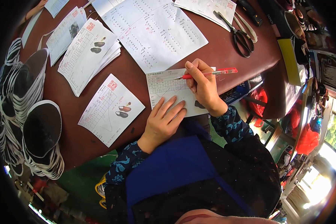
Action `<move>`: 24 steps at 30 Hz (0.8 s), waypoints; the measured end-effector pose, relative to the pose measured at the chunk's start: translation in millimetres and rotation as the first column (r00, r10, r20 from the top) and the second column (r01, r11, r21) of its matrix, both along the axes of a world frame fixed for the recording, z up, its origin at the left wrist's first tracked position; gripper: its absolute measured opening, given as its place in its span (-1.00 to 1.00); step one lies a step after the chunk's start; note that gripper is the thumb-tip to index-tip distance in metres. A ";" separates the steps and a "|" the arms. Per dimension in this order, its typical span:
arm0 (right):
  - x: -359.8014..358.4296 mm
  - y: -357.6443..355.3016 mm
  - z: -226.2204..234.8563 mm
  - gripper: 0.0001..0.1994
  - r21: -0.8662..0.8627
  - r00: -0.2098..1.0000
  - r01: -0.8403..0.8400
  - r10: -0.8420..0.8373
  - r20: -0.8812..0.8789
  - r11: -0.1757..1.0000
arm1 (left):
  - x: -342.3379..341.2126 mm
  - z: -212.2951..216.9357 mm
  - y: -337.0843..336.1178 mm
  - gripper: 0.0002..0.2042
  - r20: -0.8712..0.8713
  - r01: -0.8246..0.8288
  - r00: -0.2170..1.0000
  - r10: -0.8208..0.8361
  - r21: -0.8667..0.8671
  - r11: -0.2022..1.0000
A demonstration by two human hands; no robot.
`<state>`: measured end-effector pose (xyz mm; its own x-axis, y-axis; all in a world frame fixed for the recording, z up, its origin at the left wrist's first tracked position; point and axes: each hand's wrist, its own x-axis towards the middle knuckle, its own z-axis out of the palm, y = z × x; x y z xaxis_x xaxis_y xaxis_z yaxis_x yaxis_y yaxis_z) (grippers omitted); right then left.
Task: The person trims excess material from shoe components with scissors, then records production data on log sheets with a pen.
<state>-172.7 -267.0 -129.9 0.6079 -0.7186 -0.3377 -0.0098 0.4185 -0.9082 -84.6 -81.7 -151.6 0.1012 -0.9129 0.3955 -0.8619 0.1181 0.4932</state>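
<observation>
My right hand [206,89] grips a red pen [224,71], its tip at the table of boxes on a printed form [166,80]. Below it, my left hand [163,122] lies flat with fingers spread, resting on the same form near its lower left. Part of the form, with a dark shoe picture, is hidden by my hands. Just beyond lies an open notebook [158,35] with handwritten columns. To the left, another form [106,112] with shoe pictures and a red square code lies by itself on the brown table [69,119].
A pile of similar forms [82,59] sits at the upper left. Stacks of dark, white-edged shoe pieces [42,128] line the left edge. Scissors [243,42] and a black handheld device [251,13] lie at the far right. Beyond the table's right side are boxes and red bags [308,140].
</observation>
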 end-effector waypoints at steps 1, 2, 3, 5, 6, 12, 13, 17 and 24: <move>-0.1 0.2 0.0 -0.68 0.000 1.000 0.001 -0.001 0.000 1.000 | -0.2 0.3 -0.3 -0.81 0.006 -0.003 1.000 0.003 -0.004 1.000; -0.1 0.6 -0.1 -0.68 0.002 1.000 0.001 -0.001 0.001 1.000 | -0.2 0.5 -0.1 -0.81 0.006 -0.002 1.000 0.002 -0.004 1.000; -0.1 0.5 0.1 -0.68 0.003 1.000 0.003 -0.003 0.002 1.000 | -0.2 1.0 -0.2 -0.81 0.007 -0.002 1.000 0.002 -0.002 1.000; 0.0 1.1 -1.5 -0.68 -0.001 1.000 0.004 -0.004 0.017 1.000 | -0.3 1.5 -0.3 -0.81 0.008 -0.001 1.000 0.001 -0.001 1.000; -0.1 1.0 -2.2 -0.68 -0.004 0.999 0.006 -0.006 0.032 1.000 | -0.1 1.3 -0.2 -0.80 0.005 -0.001 1.000 0.001 -0.001 1.000; -7.0 -7.8 -0.7 -0.57 -0.068 0.996 0.087 -0.085 0.035 0.994 | -0.2 -0.9 -1.3 -0.79 -0.002 0.009 1.000 -0.009 -0.004 1.000; -12.9 -12.6 -3.0 -0.56 -0.112 0.993 0.114 -0.109 0.047 0.987 | -0.2 0.0 -0.9 -0.78 -0.005 0.009 1.000 -0.009 -0.003 1.000; -35.9 -33.3 -1.7 -0.65 -0.407 0.966 0.259 -0.243 0.091 0.876 | 0.1 0.7 -0.1 -0.79 -0.006 0.012 1.000 -0.012 -0.007 1.000; -61.5 -45.4 -13.7 -0.82 -0.565 0.938 0.201 -0.324 -0.126 0.801 | -1.3 -0.7 0.8 -0.74 -0.010 0.000 1.000 0.000 -0.015 1.000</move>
